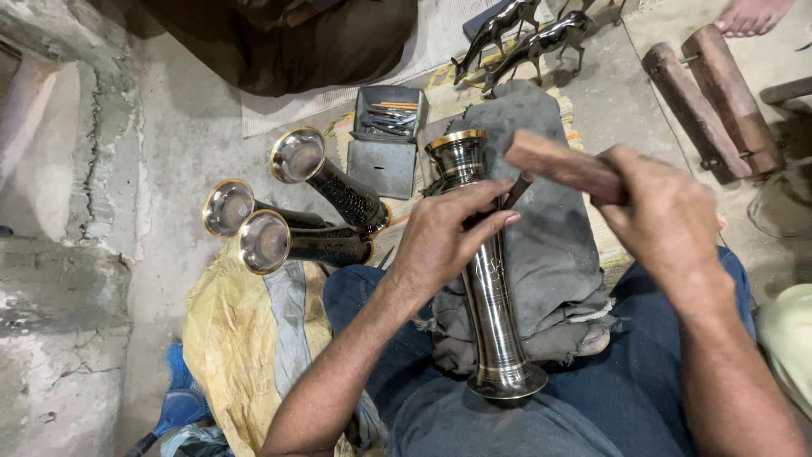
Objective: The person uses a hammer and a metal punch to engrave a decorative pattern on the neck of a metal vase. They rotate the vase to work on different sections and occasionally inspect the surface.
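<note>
A tall dark metal vase [486,288] with brass rims lies on a grey cloth pad [550,237] across my lap. My left hand [444,233] rests on the vase's upper body and pinches a thin dark chisel [516,190] against the metal. My right hand [660,207] grips a wooden block [550,161] held over the chisel's top end. The chisel's tip is hidden under my left fingers.
Three finished dark vases [288,224] lie to the left on yellow cloth [237,338]. An open metal box of small tools [387,127] sits behind them. Two metal deer figures [524,38] stand at the back. Wooden rollers [710,97] and another person's bare foot [748,15] are at top right.
</note>
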